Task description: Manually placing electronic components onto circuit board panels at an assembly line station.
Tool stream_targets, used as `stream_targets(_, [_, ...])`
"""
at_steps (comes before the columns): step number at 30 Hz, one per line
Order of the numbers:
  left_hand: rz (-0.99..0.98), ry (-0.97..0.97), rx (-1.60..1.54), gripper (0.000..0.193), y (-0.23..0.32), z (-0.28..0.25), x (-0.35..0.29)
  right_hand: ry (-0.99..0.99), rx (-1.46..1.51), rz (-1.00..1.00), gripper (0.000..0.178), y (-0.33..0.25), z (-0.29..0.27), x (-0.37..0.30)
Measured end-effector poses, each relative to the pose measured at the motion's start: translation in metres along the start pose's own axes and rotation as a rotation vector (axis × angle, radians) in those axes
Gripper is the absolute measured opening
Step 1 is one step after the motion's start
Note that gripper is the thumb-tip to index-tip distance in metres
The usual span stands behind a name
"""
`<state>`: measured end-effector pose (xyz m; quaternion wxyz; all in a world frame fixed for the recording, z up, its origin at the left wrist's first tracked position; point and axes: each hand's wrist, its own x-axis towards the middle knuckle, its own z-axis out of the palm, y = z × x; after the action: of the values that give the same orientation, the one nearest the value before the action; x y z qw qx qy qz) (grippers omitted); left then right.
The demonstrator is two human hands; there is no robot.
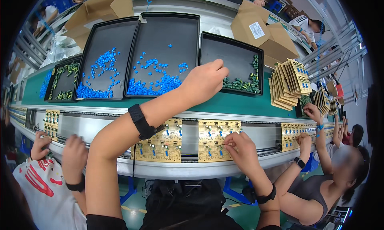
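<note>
Green parts [241, 85] are spread just right of the left hand [206, 81]; on this and the right hand [242, 150], fingers are pinched, any hold unclear.

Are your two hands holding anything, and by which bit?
Can't tell: the left hand, at a black tray of green parts, hides whatever it might hold; the right hand, at a circuit board, shows no piece clearly.

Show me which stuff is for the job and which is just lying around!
Seems for the job:
circuit board, right hand at it
green parts in a black tray, left hand over it
blue parts, probably

Probably just around:
cardboard boxes
clear plastic
</note>
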<state>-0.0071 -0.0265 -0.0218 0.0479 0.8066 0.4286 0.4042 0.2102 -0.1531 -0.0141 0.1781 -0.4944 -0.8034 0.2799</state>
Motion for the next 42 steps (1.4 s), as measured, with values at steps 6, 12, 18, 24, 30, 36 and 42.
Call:
stream_targets(6, [-0.028,0.014,-0.052,0.015,-0.005,0.000,-0.012,-0.050,-0.271,-0.211,0.020,-0.010,0.000,0.007])
stream_targets(12, [0.035,-0.008,0.004,0.020,-0.003,-0.014,-0.018,-0.091,-0.332,-0.289,0.020,-0.011,0.000,0.013])
stream_targets(18, [-0.222,-0.183,-0.199,0.018,0.030,-0.041,-0.031,-0.124,-0.380,-0.384,0.022,-0.007,0.001,0.016])
stream_targets(24, [-0.605,-0.534,-0.786,0.015,0.036,-0.056,-0.055,0.064,-0.347,-0.292,0.017,0.014,-0.025,0.067])
stream_targets(30, [-0.714,-0.582,-0.894,0.016,0.046,-0.056,-0.063,0.307,-0.239,-0.195,0.029,0.056,-0.033,0.173])
stream_targets(36, [-0.721,-0.579,-0.807,0.011,0.056,-0.051,-0.066,-0.112,0.074,-0.174,0.027,0.046,-0.011,0.203])
stream_targets(42, [-0.205,-0.730,-0.226,0.006,0.062,-0.036,-0.069,-0.023,0.021,-0.095,0.026,0.045,-0.007,0.197])
